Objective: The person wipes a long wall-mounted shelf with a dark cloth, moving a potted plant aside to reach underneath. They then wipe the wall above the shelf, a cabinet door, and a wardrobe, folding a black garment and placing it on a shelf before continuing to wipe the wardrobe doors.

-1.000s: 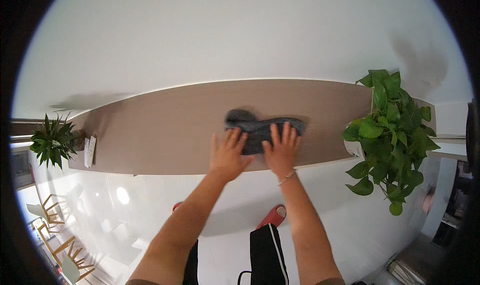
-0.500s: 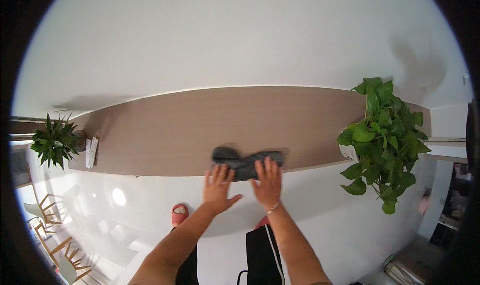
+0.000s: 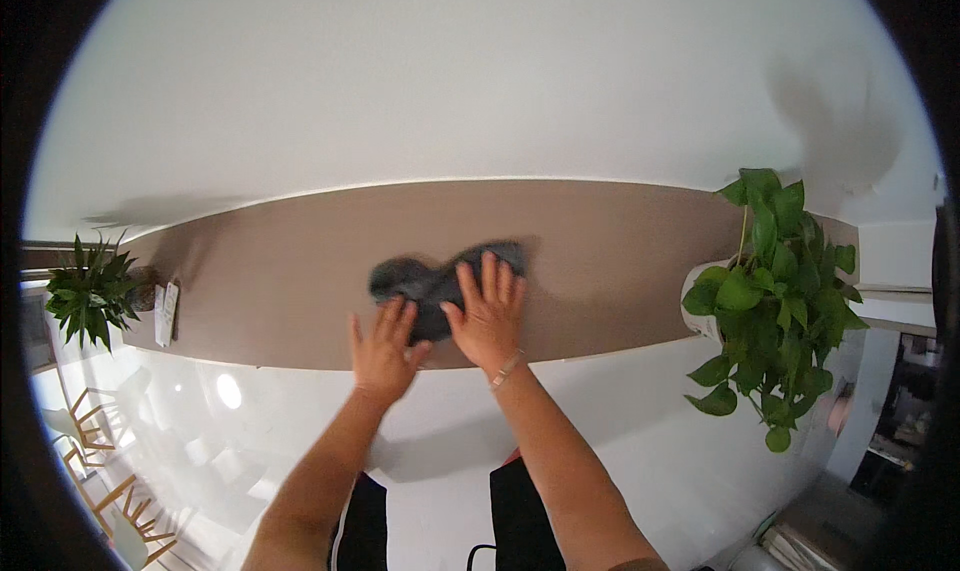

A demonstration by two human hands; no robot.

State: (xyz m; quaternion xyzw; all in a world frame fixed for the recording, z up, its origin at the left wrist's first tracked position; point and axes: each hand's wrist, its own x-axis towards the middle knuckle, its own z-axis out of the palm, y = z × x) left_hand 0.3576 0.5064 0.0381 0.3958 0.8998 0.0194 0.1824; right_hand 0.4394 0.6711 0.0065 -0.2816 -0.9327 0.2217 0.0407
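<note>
My left hand (image 3: 383, 349) lies flat, fingers spread, palm down at the near edge of the brown ledge (image 3: 610, 251), its fingertips touching the dark grey cloth (image 3: 432, 283). Far out to its left I note a small spiky plant (image 3: 92, 291) and a white tag (image 3: 165, 313) just beside it. My right hand (image 3: 488, 316), just right of the left, is likewise open and pressed flat on the cloth; the cloth looks bunched, though blur limits certainty. Well right of that hand stands a leafy potted plant (image 3: 775, 291).
</note>
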